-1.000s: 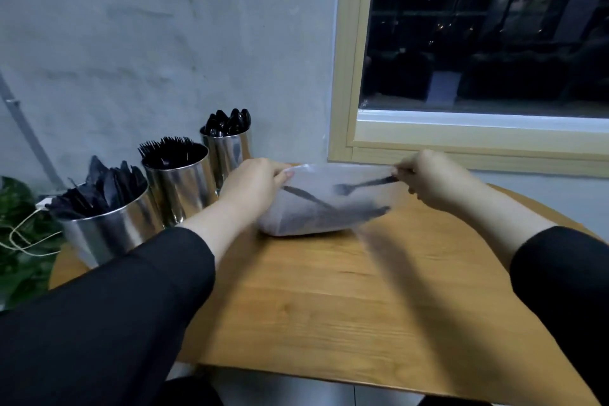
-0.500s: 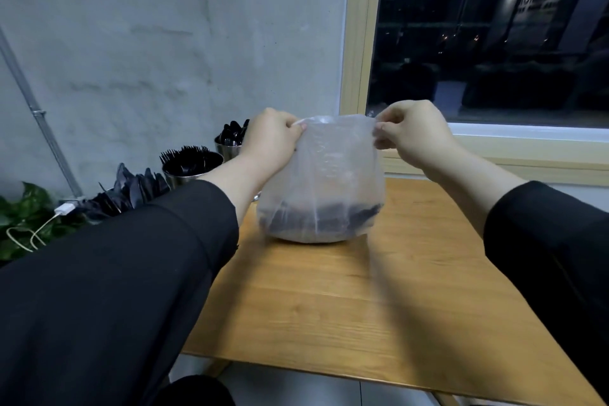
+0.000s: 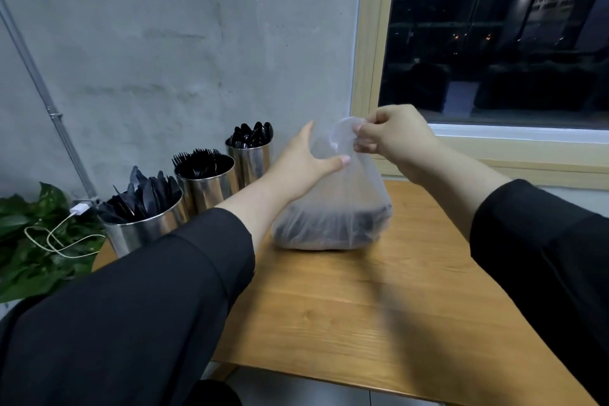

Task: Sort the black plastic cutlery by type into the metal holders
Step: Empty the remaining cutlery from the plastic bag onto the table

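A translucent plastic bag (image 3: pixel 333 217) with black cutlery in its bottom stands on the wooden table (image 3: pixel 362 306). My right hand (image 3: pixel 392 138) pinches the gathered top of the bag. My left hand (image 3: pixel 303 161) is spread against the bag's left side, thumb across the front, fingers straight. Three metal holders stand at the left by the wall: one with knives (image 3: pixel 141 224), one with forks (image 3: pixel 206 186), one with spoons (image 3: pixel 250 158).
A grey concrete wall runs behind the holders. A window with a pale wooden frame (image 3: pixel 369 76) is at the right. A green plant (image 3: pixel 29 241) with a white charger cable (image 3: pixel 62 234) lies at the far left. The table's near edge is below.
My right hand has gathered the bag's mouth into a pinch at the top. My left hand let go of the rim and now lies flat against the bag's side.
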### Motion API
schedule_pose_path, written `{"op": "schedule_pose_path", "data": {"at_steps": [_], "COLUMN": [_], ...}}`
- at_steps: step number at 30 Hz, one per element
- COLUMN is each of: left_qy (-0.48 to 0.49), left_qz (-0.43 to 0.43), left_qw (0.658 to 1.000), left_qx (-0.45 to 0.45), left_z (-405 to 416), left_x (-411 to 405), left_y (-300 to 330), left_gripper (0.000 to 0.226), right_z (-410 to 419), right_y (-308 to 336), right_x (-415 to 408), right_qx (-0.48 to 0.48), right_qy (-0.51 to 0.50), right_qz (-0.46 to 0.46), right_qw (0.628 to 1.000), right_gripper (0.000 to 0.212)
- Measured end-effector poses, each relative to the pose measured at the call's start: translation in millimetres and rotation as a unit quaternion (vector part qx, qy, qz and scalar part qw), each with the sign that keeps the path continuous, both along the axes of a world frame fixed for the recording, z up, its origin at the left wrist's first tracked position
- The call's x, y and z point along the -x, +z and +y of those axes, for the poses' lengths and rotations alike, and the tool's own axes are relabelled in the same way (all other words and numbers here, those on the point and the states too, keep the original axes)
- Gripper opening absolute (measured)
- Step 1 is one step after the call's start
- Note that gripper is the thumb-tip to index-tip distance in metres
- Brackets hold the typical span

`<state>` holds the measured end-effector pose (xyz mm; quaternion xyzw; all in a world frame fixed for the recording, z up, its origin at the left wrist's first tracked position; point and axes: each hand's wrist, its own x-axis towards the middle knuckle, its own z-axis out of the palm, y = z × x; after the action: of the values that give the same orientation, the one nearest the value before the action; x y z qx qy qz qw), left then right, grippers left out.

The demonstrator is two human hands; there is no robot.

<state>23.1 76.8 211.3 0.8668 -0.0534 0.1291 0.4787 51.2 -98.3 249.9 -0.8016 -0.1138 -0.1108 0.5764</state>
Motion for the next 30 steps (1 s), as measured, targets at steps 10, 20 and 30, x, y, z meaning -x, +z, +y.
{"op": "schedule_pose_path", "data": {"at_steps": [10,20,30], "left_qy": [0.078,0.102,0.08], "left_qz": [0.061,0.044,0.016], "left_qw": [0.991,0.992,0.995], "left_qx": [0.091,0.061,0.049], "left_z": [-56.5,-52.2,-45.8], "left_x": [-46.6,-73.9,-90.8], "left_y": [7.8,-13.9,-25.2], "left_gripper": [0.059,0.017,0.026], "right_z": [9.5,-31.4,-75.5], "right_y": [39.1,60.4,52.5], "right_x": [-11.4,-28.2,-45.5], "right_qx": [0.005,-0.128,-0.116], "right_qy": [0.02,-0.012,-0.085], "right_qz": [-0.063,-0.1,-0.102], "right_qw": [0.998,0.987,0.984], "right_gripper": [0.006,0.009,0.014]}}
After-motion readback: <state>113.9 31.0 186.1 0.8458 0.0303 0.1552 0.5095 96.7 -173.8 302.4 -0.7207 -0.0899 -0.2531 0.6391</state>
